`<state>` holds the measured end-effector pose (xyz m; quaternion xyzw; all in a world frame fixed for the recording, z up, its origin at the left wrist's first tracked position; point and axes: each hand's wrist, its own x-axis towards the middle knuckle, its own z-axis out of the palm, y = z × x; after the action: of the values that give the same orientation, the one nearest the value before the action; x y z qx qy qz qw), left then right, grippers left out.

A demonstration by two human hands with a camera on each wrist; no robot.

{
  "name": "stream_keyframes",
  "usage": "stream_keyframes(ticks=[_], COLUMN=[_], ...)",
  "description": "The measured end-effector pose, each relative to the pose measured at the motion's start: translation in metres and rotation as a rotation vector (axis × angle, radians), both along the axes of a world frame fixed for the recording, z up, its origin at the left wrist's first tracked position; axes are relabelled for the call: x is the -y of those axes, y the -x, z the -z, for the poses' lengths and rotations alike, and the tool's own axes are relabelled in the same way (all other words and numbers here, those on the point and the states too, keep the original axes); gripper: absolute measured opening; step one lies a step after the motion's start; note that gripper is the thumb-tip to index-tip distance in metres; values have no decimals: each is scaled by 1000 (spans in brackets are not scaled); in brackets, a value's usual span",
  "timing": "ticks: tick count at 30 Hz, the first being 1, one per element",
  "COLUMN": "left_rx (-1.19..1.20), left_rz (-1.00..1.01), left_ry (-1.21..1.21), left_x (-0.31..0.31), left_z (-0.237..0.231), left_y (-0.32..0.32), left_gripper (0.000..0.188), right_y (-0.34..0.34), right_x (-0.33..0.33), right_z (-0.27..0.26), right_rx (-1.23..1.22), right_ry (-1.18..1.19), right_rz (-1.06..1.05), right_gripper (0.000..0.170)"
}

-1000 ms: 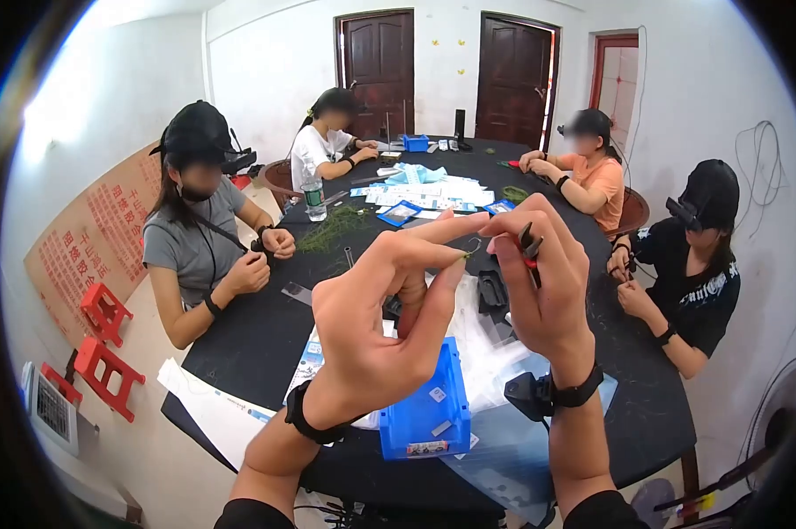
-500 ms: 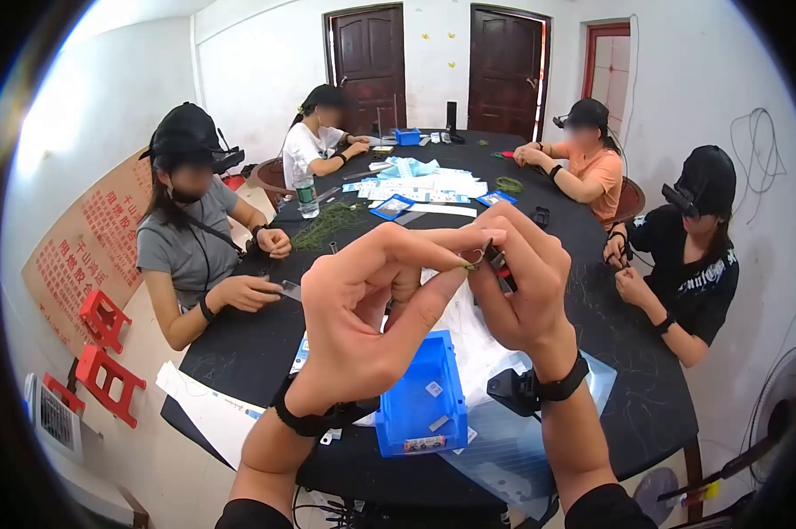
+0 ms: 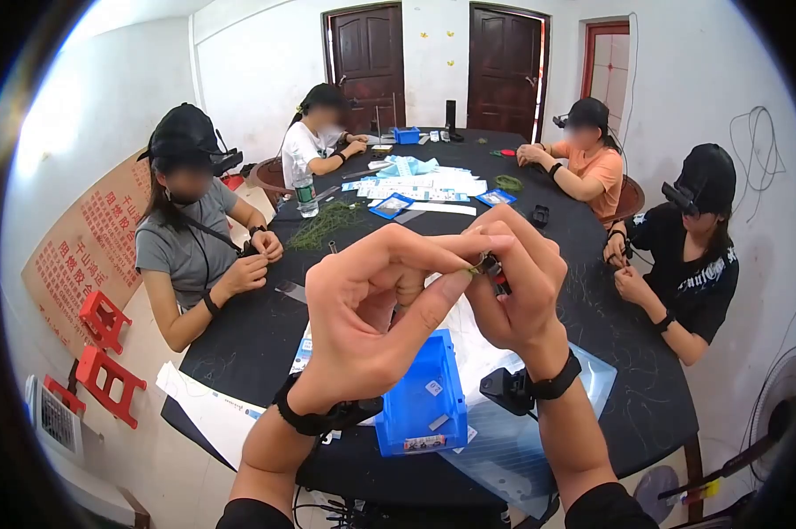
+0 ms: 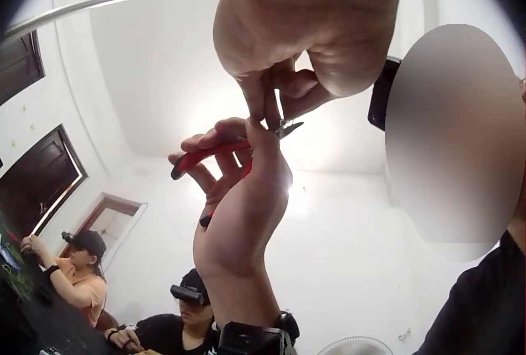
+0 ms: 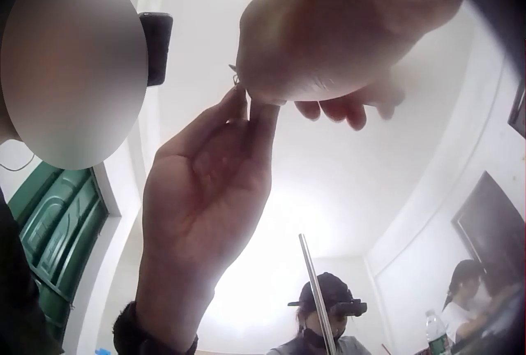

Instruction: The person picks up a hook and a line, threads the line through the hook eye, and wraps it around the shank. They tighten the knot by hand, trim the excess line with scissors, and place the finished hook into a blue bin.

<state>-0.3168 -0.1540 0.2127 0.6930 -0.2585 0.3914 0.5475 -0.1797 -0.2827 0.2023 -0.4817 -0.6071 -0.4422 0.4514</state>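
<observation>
Both hands meet in the middle of the head view, raised above the table. My left hand (image 3: pixel 363 309) pinches a small fish hook (image 5: pixel 237 80) with a bit of green line at its end between thumb and index finger. My right hand (image 3: pixel 523 286) grips red-handled pliers (image 4: pixel 197 159), their handles running across the palm in the left wrist view. The pointed metal tip of the pliers reaches right up to the left fingertips. In the head view the right fingers cover most of the tool, and the hook is partly hidden at the fingertips.
Below the hands stands a blue bin (image 3: pixel 420 401) with small labels in it. A clear plastic sheet (image 3: pixel 539 432), green line (image 3: pixel 323 225), papers (image 3: pixel 416 187) and a water bottle (image 3: pixel 305 196) lie or stand on the black table (image 3: pixel 627 353). Several people sit around it.
My right hand has moved left to meet the left one, bringing the pliers' tip up to the hook, which stood out more clearly before. The left hand keeps its pinch.
</observation>
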Motion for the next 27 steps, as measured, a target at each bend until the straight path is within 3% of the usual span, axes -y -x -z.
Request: stream_keyframes(ticks=[20,27], left_rx=[-1,4], left_rz=[-13,-105], left_ry=[-22,4], left_x=[-2,3], left_z=[-1,-2], left_y=[0,3], left_gripper=[9,15], right_y=[4,5], right_x=[1,0], right_z=[0,5], right_rx=[-10,-86], right_ry=[-2,-7], right_rz=[43,37], right_gripper=[17,19])
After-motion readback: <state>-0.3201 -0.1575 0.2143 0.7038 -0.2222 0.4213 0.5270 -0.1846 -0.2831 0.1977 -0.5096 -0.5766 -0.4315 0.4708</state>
